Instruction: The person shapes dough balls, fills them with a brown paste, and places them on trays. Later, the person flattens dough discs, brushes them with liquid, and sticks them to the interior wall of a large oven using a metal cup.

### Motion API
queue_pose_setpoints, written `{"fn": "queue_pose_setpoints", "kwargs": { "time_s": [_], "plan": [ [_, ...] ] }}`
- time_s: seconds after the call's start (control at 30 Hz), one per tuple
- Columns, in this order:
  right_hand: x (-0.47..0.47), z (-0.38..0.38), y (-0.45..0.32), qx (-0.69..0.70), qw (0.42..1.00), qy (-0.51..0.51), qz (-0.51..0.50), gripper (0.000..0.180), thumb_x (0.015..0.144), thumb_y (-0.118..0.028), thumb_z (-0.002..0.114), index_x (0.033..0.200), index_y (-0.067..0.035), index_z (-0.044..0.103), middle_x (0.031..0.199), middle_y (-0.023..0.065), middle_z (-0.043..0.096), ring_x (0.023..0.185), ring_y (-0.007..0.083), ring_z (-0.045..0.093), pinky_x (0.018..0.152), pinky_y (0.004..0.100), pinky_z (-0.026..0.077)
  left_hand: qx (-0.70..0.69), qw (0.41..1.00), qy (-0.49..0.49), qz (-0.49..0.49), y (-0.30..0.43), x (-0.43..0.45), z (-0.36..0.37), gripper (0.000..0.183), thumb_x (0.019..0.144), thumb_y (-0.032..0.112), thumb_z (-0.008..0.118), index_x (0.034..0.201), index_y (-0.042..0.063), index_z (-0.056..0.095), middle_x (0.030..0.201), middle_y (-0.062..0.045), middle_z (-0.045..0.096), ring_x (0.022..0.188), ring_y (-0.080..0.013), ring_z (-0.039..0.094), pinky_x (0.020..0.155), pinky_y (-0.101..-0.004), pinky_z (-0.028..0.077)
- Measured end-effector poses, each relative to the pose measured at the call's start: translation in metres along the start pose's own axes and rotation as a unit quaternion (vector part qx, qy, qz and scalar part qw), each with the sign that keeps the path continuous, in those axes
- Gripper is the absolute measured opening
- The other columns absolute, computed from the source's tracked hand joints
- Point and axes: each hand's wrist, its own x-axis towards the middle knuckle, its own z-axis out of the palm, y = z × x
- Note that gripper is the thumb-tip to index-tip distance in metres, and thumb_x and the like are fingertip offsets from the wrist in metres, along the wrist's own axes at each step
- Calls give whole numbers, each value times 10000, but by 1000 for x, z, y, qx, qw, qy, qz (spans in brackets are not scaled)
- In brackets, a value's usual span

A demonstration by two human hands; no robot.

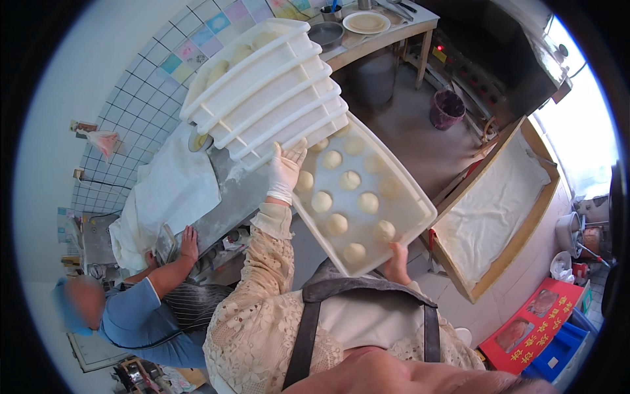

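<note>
A white plastic dough tray (413, 209) with several round dough balls (350, 180) in it slants down in front of me. Its far end lies under a stack of white plastic trays (268, 93), whose top one also contains dough. My right hand (396, 264), bare, grips the near right corner of the dough tray. My left hand (285, 172), in a whitish glove, is at the tray's left wall, fingers stretched up against the lowest rim of the stack. Whether it grips an edge is hidden.
At left, a co-worker (142, 315) has a hand on the floury worktop (236, 192), near white cloths (172, 182). A cloth-lined wooden box (534, 236) stands at right. Behind are a purple bucket (447, 109), an oven (482, 64) and a table (418, 24).
</note>
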Motion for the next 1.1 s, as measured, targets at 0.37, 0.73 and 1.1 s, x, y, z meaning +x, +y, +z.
{"fn": "queue_pose_setpoints", "kwargs": {
  "time_s": [0.37,0.73,1.1],
  "plan": [
    [2,40,59,-103,988,-39,111,523,884,-126,603,1334,-76,341,1237,70,486,1090,191,518,852,320,485,-8,997,74,-29,-24,-27,9,417,987,303,419,1187,-60,471,1227,-289,542,1194,-353,524,1027,-428,432],
    [26,53,66,-104,989,-23,105,549,881,-131,630,1353,-50,361,1257,96,494,1151,239,499,941,395,452,-49,996,26,-70,-34,-75,21,371,991,262,431,1235,-13,476,1248,-227,549,1206,-334,517,1055,-445,408],
    [103,114,79,-116,981,-85,132,705,827,-241,720,1333,-87,254,1260,97,464,1053,193,541,767,324,517,-57,988,38,-138,-54,-82,-19,476,1010,277,339,1371,-32,337,1370,-240,431,1298,-337,412,1101,-454,351]
  ]
}}
